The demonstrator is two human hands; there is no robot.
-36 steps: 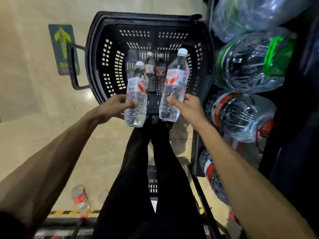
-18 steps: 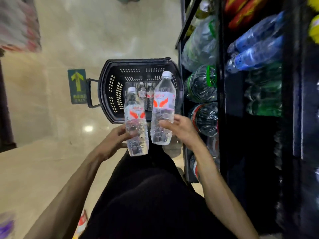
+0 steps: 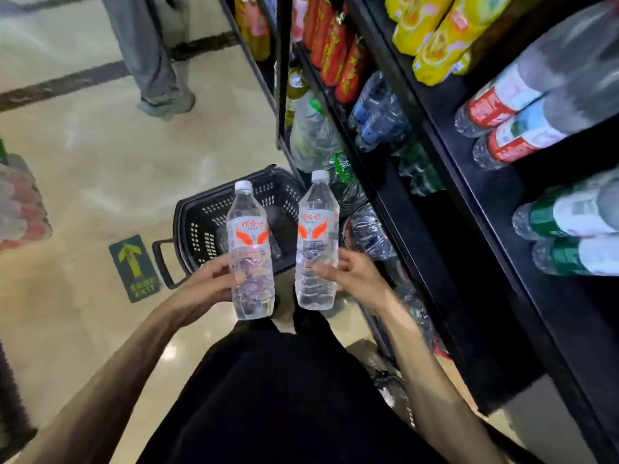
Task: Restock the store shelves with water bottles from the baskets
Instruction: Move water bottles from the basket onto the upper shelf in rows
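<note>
Black shelving (image 3: 495, 195) rises on the right, with the black basket (image 3: 201, 229) on the floor beside it. The left hand (image 3: 207, 283) grips the left bottle (image 3: 249, 259) and the right hand (image 3: 355, 276) grips the right bottle (image 3: 316, 249), both upright above the basket. They look lifted out for carrying, I judge, and the next move needs a free shelf gap.
</note>
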